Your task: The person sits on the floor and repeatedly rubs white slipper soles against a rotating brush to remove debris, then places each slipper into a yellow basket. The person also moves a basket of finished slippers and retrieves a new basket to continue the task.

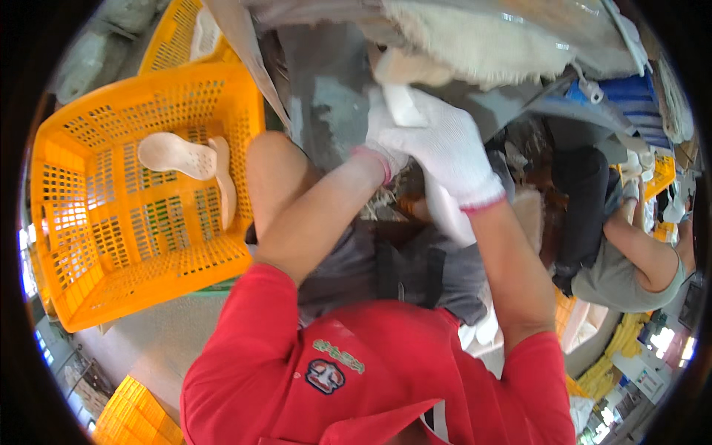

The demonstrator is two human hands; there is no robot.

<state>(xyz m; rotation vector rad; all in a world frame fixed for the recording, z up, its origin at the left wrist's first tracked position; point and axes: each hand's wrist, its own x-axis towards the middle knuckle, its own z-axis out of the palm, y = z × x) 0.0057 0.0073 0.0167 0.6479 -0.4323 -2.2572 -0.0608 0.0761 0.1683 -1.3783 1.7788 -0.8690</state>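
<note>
Both my hands wear white knit gloves and come together in front of me. My right hand [448, 145] is closed round a white shoe sole [403, 106], whose edge shows at the fingers. Pressed close beside it, my left hand [384, 132] is closed on the same sole, its fingers partly hidden. Below my right hand a white curved piece [449, 211] hangs down; whether it belongs to the held sole I cannot tell. Just beyond my fingers is a pale, blurred rounded thing [415, 68], below a shaggy off-white cloth [475, 48].
A yellow perforated crate [104, 245] stands at my left, with a sole lying flat [174, 154] and another on edge [225, 182]. Behind it is another yellow crate [167, 44]. A grey metal surface [326, 89] lies ahead. At the right sits another person [630, 274].
</note>
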